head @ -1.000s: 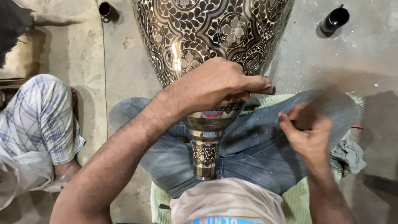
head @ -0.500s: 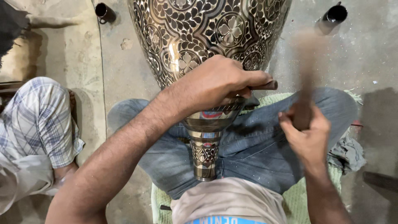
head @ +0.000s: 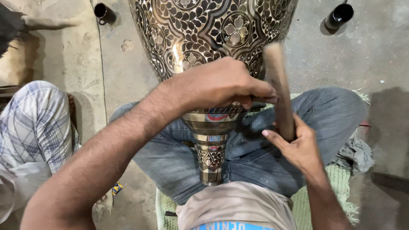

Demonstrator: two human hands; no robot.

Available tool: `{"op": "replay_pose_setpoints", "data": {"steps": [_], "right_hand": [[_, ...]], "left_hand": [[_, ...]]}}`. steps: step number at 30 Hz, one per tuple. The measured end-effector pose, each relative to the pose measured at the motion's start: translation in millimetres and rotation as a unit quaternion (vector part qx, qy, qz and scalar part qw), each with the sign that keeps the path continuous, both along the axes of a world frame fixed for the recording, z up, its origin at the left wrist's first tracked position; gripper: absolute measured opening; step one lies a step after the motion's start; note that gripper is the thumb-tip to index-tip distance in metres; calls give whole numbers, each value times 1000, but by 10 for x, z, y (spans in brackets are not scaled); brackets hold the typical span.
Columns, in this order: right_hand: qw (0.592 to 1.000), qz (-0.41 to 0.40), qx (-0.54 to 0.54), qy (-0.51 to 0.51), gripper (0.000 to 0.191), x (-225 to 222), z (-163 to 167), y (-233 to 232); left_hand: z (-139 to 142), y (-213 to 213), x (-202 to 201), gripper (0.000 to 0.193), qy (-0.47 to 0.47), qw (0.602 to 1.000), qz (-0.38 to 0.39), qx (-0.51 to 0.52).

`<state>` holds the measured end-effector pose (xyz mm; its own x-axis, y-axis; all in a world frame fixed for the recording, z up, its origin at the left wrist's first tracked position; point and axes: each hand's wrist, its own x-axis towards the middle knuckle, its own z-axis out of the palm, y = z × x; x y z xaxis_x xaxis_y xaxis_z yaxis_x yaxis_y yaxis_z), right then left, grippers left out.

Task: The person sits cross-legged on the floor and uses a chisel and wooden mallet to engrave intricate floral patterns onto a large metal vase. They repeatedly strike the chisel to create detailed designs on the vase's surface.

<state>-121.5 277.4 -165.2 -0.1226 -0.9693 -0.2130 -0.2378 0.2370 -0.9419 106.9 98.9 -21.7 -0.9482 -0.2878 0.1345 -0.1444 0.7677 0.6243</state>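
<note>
The vase [head: 211, 51], a big metal piece engraved with dark floral and leaf patterns on a bright ground, lies across the person's lap with its narrow neck pointing toward the body and its wide belly running away toward the top of the view; laid this way, the crossed legs in blue jeans [head: 255, 157] cradle it so it seems unlikely to roll. Nearest, below the vase's mouth, is a pale shirt hem [head: 234, 208], and under the legs a green woven mat [head: 341, 187] with a fringed edge. The neck is ringed with fine ribbed bands and small teardrop motifs, smooth and shiny. The left hand [head: 213, 85] rests clenched on the vase where neck widens into shoulder, fingers pinched round a thin dark tool [head: 260, 104] whose tip is hidden, apparently steadying it against the metal. Right of the neck, the right hand [head: 298, 147] grips a plain wooden handle [head: 279, 89], raised upright and slightly blurred; its head is not visible. Left of the vase sits another person in checked cloth [head: 34, 123]. A grey rag [head: 353, 153] lies right of the vase by the knee. Farthest off, on the rough concrete floor [head: 375, 55], two small dark cylindrical cups [head: 104, 12] lie either side of the vase's belly
</note>
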Motion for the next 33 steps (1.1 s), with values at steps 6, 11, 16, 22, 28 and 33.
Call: {"op": "replay_pose_setpoints", "data": {"steps": [6, 11, 16, 22, 28, 33], "right_hand": [[998, -16, -54, 34, 23, 182, -72, 84], [979, -44, -198, 23, 18, 338, -149, 252], [985, -115, -124, -18, 24, 368, -261, 348], [984, -111, -140, -3, 33, 8, -88, 333], [970, -93, -167, 152, 35, -354, 146, 160], [990, 36, -68, 120, 36, -555, 309, -4]], "left_hand": [[-3, -12, -106, 30, -33, 999, -22, -15], [26, -22, -130, 29, -55, 996, -37, -61], [101, -29, -165, 29, -52, 995, -66, -59], [78, 143, 108, 32, 55, 984, 168, 6], [-227, 534, 134, 41, 144, 929, 341, -22], [-306, 719, 109, 49, 126, 923, 356, -76]]}}
